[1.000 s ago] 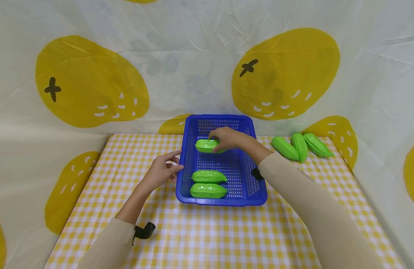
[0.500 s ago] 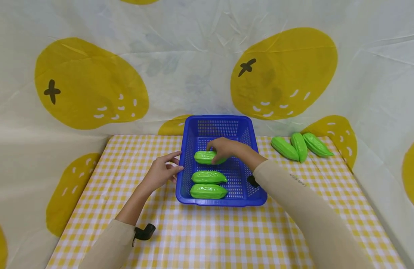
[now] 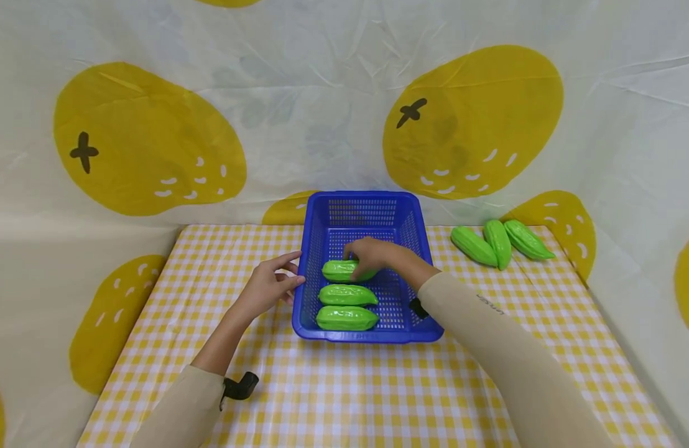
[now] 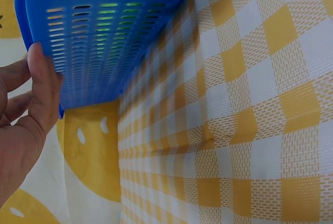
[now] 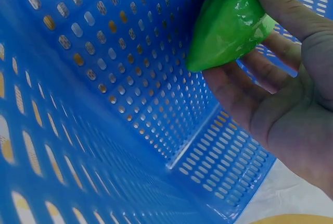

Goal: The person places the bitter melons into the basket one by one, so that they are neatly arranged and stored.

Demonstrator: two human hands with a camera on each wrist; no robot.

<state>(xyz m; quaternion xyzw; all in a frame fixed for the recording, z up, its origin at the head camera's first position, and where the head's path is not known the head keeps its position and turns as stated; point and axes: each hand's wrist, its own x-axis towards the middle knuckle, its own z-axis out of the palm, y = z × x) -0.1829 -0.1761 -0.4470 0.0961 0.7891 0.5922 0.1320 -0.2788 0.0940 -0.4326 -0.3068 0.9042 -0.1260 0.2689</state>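
My right hand [image 3: 367, 256] grips a glossy green bitter melon [image 3: 334, 271] inside the blue basket [image 3: 369, 336]. Its thumb lies over one side of the melon and the fingers over the other, as the right wrist view also shows at the melon's pointed end [image 5: 218, 41]. Nearer to me, two more bitter melons lie crosswise on the basket floor, a middle one [image 3: 347, 295] and a front one [image 3: 347, 318]. Outside the left wall, my left hand [image 3: 266, 287] touches the basket's rim and side with extended fingertips. In the left wrist view those fingers [image 4: 39, 67] rest against the slotted wall.
Three more green bitter melons [image 3: 497, 244] lie grouped at the table's back right. A yellow checked cloth [image 3: 378, 392] covers the table. Behind the basket hangs a pale curtain [image 3: 316, 124] printed with big yellow fruit. Both wrists carry black camera mounts [image 3: 240, 386].
My right hand has brought its bitter melon toward me and lower in the basket, close behind the middle one. The left hand has stayed at the basket's left rim.
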